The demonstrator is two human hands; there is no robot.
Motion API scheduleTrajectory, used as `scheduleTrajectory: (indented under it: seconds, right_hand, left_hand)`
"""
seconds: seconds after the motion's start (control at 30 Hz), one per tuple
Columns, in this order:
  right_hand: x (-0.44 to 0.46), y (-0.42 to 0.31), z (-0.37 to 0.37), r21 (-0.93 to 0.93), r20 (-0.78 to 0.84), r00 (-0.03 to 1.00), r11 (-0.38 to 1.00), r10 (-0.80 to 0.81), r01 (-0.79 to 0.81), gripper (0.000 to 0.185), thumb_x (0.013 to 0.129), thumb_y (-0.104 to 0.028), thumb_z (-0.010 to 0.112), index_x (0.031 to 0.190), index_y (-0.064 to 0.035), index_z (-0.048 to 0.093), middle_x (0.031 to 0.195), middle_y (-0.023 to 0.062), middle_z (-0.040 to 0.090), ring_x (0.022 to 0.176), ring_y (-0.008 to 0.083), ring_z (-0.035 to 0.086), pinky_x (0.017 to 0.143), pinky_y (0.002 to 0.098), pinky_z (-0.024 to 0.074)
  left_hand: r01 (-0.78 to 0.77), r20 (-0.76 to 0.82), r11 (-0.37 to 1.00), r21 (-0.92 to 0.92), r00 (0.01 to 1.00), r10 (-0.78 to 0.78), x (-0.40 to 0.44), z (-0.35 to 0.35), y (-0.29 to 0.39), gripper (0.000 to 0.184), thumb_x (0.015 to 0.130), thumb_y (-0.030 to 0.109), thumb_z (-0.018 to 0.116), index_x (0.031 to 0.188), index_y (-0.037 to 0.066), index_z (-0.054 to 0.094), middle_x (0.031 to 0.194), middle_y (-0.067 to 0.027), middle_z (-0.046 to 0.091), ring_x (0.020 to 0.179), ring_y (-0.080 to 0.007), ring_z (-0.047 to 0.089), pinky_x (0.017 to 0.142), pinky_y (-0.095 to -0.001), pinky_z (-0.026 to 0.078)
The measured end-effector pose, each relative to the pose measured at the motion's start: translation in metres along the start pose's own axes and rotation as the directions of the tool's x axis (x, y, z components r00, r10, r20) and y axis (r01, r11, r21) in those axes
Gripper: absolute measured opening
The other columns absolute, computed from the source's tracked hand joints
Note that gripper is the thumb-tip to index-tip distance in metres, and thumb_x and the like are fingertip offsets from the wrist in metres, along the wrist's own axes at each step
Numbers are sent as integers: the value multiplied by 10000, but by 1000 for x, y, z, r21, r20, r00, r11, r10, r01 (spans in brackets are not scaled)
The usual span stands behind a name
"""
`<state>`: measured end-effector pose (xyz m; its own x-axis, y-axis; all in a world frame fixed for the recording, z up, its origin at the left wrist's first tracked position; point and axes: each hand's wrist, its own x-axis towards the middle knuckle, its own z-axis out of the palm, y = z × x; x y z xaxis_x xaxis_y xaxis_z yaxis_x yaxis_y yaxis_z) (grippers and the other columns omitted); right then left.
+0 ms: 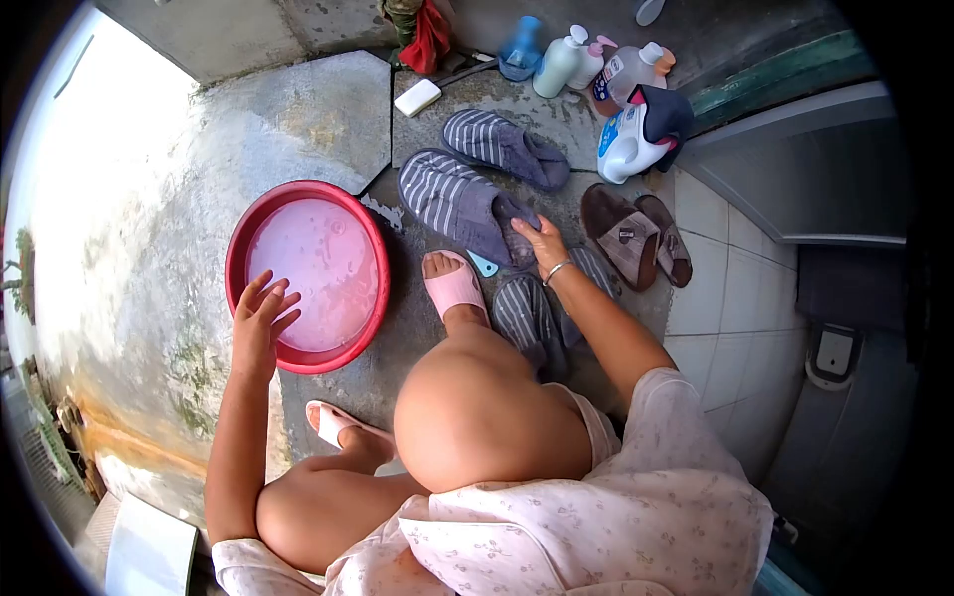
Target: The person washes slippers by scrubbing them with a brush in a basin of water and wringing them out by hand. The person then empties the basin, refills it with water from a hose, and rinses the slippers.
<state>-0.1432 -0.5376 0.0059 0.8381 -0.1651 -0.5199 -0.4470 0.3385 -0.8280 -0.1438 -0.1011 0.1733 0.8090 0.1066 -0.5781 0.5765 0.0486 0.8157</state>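
Right hand [542,248] clamped, thumb and fingers, on heel rim of grey striped slipper [442,194]; firm pinch there should serve best, sole steadied so soft body does not fold. Toe points forward and left; long axis slants back toward right hand. Slipper sits right of red basin [382,263], matching slipper [492,141] just beyond. Left hand [260,316], fingers apart, grips nothing at basin's near-left edge; rim contact unclear.

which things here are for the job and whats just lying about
Likely in use:
- striped slipper, held by the right hand
- red basin of cloudy water, under the left hand

Apparently lying about:
- brown slippers
- pale green pump bottle
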Motion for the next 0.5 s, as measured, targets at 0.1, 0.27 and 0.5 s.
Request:
scheduleTrajectory:
  seconds: [0.1,0.27,0.5]
  right_hand:
    - [34,26,-38,-33,-101,995,999,-8,5,561,782,-320,759,1188,19,574,1067,83,653,948,173,614,886,318,465]
    - [66,40,-62,-375,-211,978,924,-8,-74,698,782,-360,729,1310,30,490,1282,185,554,1162,265,543,978,346,408]
    - [55,24,-64,-878,-164,946,479,-278,-11,547,794,-306,698,1247,-31,560,1170,214,606,1077,316,589,939,374,449]
  left_hand:
    - [59,46,998,27,997,-60,-6,-7,-4,465,929,145,547,1352,16,403,1247,-158,546,1050,-251,613,857,-364,523]
    - [60,58,996,66,996,-63,-15,-11,-1,424,935,159,554,1318,11,447,1211,-142,570,1033,-243,619,843,-353,521]
    - [83,63,994,73,994,-88,-19,-20,-4,381,939,172,563,1277,10,492,1155,-123,604,1005,-227,629,840,-340,516]
